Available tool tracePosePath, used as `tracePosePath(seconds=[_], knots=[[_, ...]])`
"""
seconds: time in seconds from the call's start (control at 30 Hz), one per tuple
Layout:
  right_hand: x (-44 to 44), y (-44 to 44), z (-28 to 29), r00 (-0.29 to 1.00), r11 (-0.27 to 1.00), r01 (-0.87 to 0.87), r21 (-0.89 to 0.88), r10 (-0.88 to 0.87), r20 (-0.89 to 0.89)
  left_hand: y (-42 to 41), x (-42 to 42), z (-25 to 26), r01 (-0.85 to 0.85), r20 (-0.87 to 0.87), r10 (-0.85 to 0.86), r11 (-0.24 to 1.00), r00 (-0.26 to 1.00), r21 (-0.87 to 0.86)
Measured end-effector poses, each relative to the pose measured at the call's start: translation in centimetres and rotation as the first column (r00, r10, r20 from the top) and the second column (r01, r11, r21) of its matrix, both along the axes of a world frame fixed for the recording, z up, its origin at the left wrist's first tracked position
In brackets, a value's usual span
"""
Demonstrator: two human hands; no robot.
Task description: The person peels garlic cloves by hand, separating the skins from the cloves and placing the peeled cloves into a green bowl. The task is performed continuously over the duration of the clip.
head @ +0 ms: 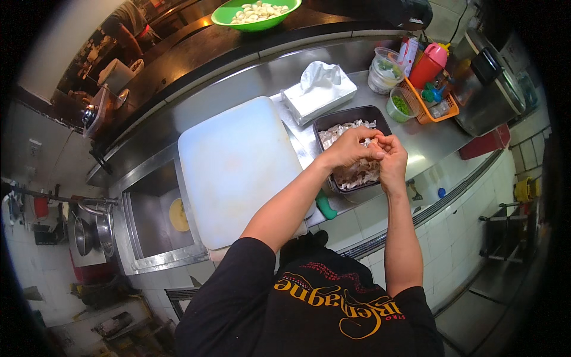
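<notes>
Both hands meet over a black plastic tub point(317, 134) heaped with pale, pinkish-white strip-like pieces point(357, 175). My left hand point(357, 145) comes in from the left, its thumb and fingers pinched together. Opposite it, my right hand point(393, 156) has its fingertips curled against the left ones. Between the fingertips is a small pale piece point(374, 141), mostly hidden by the fingers. Left of the tub lies a large white cutting board point(238, 169). A green handle point(326, 206) sticks out at the counter's front edge, partly under my left forearm.
Behind the tub stands a tissue pack point(319, 96). To the right are a cup of chopped greens point(401, 106), stacked plastic tubs point(384, 73), an orange basket point(439, 117) and a large steel cooker point(486, 89). A green bowl of pale cloves point(256, 22) sits on the shelf; a sink point(151, 214) lies left.
</notes>
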State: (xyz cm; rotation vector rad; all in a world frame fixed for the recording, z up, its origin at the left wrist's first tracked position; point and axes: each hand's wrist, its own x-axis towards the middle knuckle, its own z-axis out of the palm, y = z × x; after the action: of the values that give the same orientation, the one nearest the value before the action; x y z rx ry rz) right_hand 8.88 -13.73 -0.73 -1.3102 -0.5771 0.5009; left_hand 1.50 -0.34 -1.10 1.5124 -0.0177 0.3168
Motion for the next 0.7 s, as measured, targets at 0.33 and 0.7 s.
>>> tracePosePath(seconds=[0.33,0.7], knots=[[-0.3,0.2,-1.3,0.997,0.993,0.061,0.097,-0.065,0.033,-0.4,-0.7,1.9,-0.115,-0.031,0.125,0.968,0.992,0.224],[-0.7,0.5,-1.5,0.956,0.974,0.224,-0.017,-0.217,0.199,0.6,0.1,1.1,-0.147,-0.174,0.18,0.971,0.968,0.188]])
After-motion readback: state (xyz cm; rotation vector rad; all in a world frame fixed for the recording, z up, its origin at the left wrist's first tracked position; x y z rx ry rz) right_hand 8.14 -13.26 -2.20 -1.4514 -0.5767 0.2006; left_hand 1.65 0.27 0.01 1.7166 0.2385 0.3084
